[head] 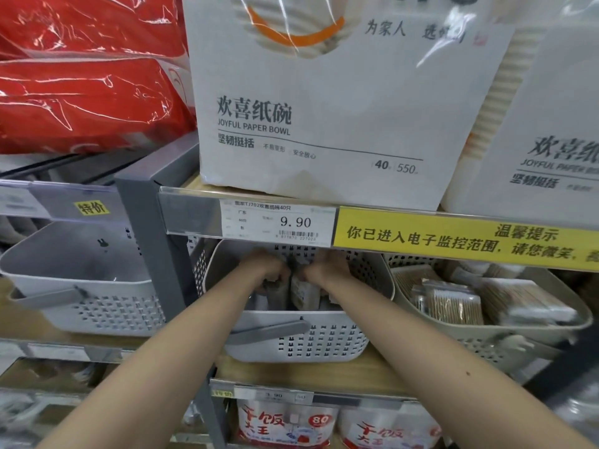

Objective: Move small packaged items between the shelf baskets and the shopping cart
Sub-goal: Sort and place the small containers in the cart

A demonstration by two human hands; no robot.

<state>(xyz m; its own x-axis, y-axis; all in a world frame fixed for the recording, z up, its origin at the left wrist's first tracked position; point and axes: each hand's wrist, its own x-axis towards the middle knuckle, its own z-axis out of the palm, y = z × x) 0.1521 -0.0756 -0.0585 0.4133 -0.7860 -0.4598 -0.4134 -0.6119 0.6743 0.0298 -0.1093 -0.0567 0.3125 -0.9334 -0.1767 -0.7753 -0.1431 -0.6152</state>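
Shop shelving, wooden boards, price strips. Both arms reach into the middle white perforated plastic basket [291, 338]. Left hand [270, 270] and right hand [324, 270] curl around small upright packets [303, 291] there. Best lifted straight up, clear of the rim; the shelf edge above sits close.

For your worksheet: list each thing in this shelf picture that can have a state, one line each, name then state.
Left hand: inside the middle basket, fingers curled on a small pack.
Right hand: inside the same basket, fingers curled on a small pack.
Middle basket: on the shelf, holding small packs, handle folded down.
Left basket: on the shelf, nothing visible inside.
Right basket: filled with cotton swab packs.
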